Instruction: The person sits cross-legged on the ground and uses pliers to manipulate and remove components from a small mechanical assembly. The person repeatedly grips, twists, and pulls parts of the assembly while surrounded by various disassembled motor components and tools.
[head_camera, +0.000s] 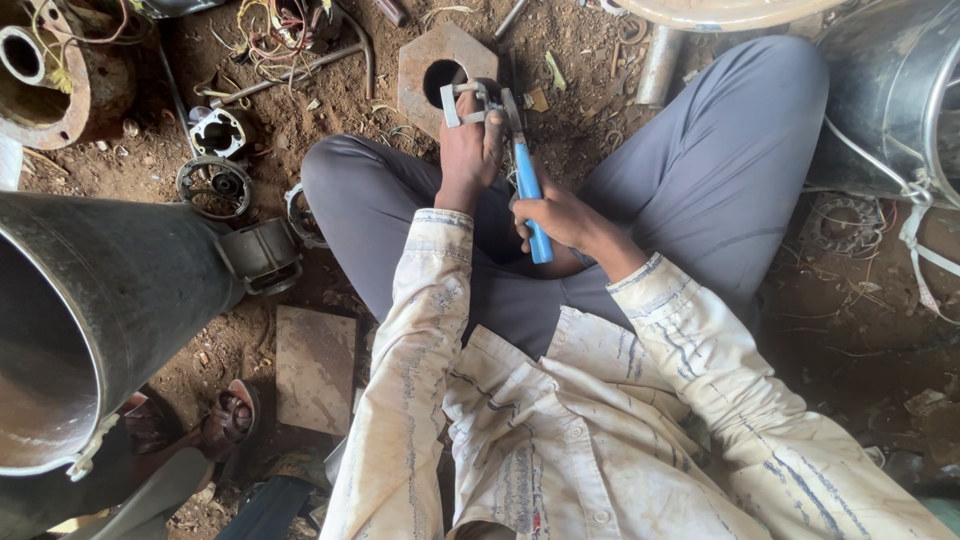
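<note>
I sit cross-legged on dirt ground in grey trousers and a pale striped shirt. My left hand (470, 150) grips a small metal part with grey jaws (466, 100) held just above my knees. My right hand (562, 218) is closed around the blue handle of a hand tool (531, 200), whose metal head reaches up to the part beside my left hand. Right behind them on the ground lies a rusty hexagonal plate with a round hole (445, 62).
A large dark metal cylinder (110, 300) lies at my left, another dark drum (890, 90) at the upper right. Rusty flange (50, 70), tangled wires (275, 35), round bearing housings (215, 185), a flat metal plate (315, 368) and a pipe (660, 65) litter the dirt.
</note>
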